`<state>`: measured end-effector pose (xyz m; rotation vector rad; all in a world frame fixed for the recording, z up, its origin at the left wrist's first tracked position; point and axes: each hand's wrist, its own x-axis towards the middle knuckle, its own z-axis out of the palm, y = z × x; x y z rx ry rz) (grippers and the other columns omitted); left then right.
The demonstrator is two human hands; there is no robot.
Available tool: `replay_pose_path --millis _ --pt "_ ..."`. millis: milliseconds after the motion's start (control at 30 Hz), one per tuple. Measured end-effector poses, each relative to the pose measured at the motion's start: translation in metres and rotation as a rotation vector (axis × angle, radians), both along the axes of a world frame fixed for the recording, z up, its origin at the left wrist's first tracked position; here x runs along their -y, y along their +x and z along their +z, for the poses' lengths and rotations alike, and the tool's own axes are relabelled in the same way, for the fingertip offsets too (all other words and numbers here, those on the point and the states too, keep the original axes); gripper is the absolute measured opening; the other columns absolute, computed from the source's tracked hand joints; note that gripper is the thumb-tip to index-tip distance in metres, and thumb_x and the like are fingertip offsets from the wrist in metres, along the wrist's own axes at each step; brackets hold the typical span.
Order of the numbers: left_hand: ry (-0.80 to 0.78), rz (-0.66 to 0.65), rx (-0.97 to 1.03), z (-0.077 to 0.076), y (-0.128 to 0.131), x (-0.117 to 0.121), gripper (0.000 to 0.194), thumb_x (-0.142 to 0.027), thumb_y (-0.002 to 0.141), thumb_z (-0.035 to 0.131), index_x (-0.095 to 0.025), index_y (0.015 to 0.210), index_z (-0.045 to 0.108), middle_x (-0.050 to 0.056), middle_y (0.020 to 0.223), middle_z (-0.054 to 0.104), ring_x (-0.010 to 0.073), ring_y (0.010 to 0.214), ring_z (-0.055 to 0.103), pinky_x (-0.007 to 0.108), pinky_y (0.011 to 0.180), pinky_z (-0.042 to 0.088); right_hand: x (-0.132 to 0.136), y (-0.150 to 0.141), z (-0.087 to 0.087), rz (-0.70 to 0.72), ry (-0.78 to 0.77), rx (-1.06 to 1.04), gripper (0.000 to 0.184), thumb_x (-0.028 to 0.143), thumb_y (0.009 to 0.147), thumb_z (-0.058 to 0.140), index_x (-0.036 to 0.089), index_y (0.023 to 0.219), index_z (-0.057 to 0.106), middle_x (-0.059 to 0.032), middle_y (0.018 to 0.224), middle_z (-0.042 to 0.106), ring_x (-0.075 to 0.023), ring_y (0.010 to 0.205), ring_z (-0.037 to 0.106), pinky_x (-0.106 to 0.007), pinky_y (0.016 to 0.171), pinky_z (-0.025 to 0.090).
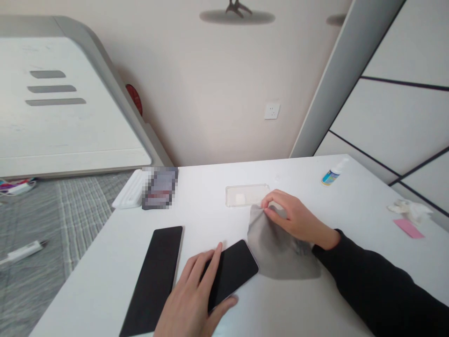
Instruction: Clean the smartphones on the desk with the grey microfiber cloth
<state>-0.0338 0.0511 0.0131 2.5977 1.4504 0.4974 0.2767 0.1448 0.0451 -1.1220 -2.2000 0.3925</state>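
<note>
My left hand [196, 295] lies on a black smartphone [233, 271] near the front of the white table [298, 309], fingers on its screen and thumb along its near edge, holding it down. My right hand [293, 217] pinches the top corner of a grey cleaning cloth [277, 255] that lies flat on the table just right of the phone. A clear phone case [245, 194] rests just beyond my right hand.
A long black slab [156, 276] lies left of the phone. A white object [129, 192] and a dark packet [159, 187] sit at the back left. A small spray bottle [331, 175], crumpled tissue [410, 209] and pink slip [409, 228] are right.
</note>
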Motion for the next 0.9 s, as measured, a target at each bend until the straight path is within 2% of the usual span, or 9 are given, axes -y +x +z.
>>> replay_pose_path --millis 100,200,267,300,433,500,667,800,900 --pt "-0.026 0.003 0.006 0.002 0.007 0.000 0.109 -0.040 0.086 0.081 -0.034 0.167 0.009 0.009 0.140 0.063 0.0311 0.126 0.064 0.046 0.101 0.061 0.006 0.006 0.012 -0.157 0.028 -0.088 0.008 0.028 0.108 0.047 0.025 0.104 0.054 0.0052 0.071 0.061 -0.0154 0.060 0.059 -0.027 0.060 0.046" --pt "-0.050 0.030 0.020 0.003 0.021 0.001 0.122 -0.037 0.080 0.087 -0.035 0.167 0.001 0.010 0.138 0.063 0.0332 0.124 0.064 0.049 0.099 0.061 0.015 0.011 0.020 -0.304 0.140 -0.187 0.007 0.030 0.110 0.044 0.026 0.110 0.050 0.0064 0.066 0.053 -0.0158 0.052 0.050 -0.028 0.054 0.040" --pt "-0.072 0.053 0.037 0.003 0.031 0.002 0.130 -0.037 0.076 0.091 -0.034 0.166 -0.003 0.012 0.137 0.064 0.0346 0.122 0.065 0.051 0.099 0.061 0.024 0.009 0.022 -0.313 0.218 -0.224 0.007 0.030 0.109 0.044 0.027 0.113 0.050 0.0006 0.078 0.063 -0.0183 0.061 0.059 -0.031 0.059 0.045" --pt "-0.081 0.061 0.048 0.003 0.036 0.003 0.134 -0.038 0.074 0.092 -0.032 0.166 -0.005 0.013 0.137 0.063 0.0354 0.123 0.065 0.052 0.099 0.060 0.029 0.005 0.022 -0.256 0.234 -0.214 0.006 0.031 0.109 0.046 0.028 0.111 0.051 -0.0023 0.087 0.068 -0.0195 0.068 0.065 -0.032 0.063 0.049" --pt "-0.068 0.060 0.062 -0.001 0.039 0.009 0.137 -0.048 0.068 0.094 -0.023 0.165 0.002 0.018 0.143 0.060 0.0388 0.129 0.061 0.054 0.103 0.059 0.048 -0.016 0.019 0.252 0.107 0.044 0.009 0.032 0.107 0.051 0.031 0.111 0.059 -0.0042 0.112 0.078 -0.0213 0.095 0.076 -0.032 0.079 0.058" --pt "-0.032 0.054 0.028 -0.003 0.031 0.013 0.126 -0.051 0.071 0.092 -0.021 0.164 0.013 0.019 0.146 0.060 0.0392 0.131 0.061 0.054 0.104 0.059 0.052 -0.025 0.015 0.392 0.020 0.153 0.015 0.030 0.109 0.047 0.027 0.119 0.058 -0.0057 0.121 0.077 -0.0216 0.103 0.076 -0.032 0.084 0.059" --pt "0.052 0.009 -0.074 -0.005 0.009 0.023 0.092 -0.055 0.081 0.082 -0.018 0.154 0.039 0.016 0.144 0.064 0.0368 0.128 0.065 0.050 0.103 0.061 0.043 -0.024 0.000 0.342 -0.049 0.130 0.024 0.014 0.107 0.042 0.024 0.119 0.060 -0.0053 0.131 0.072 -0.0183 0.120 0.068 -0.032 0.099 0.056" --pt "0.063 -0.016 -0.047 -0.003 0.001 0.029 0.091 -0.050 0.089 0.075 -0.017 0.160 0.029 0.015 0.147 0.063 0.0330 0.129 0.065 0.045 0.105 0.059 0.034 -0.019 -0.016 0.210 0.026 0.088 0.027 0.014 0.106 0.046 0.024 0.127 0.060 -0.0107 0.140 0.063 -0.0216 0.129 0.063 -0.036 0.103 0.057" --pt "-0.012 -0.012 0.031 -0.003 0.001 0.033 0.096 -0.037 0.091 0.073 -0.020 0.166 0.016 0.014 0.149 0.061 0.0303 0.131 0.063 0.042 0.107 0.058 0.032 -0.021 -0.022 0.127 0.134 0.148 0.016 0.023 0.106 0.054 0.023 0.116 0.067 -0.0127 0.134 0.065 -0.0258 0.118 0.068 -0.040 0.092 0.062"
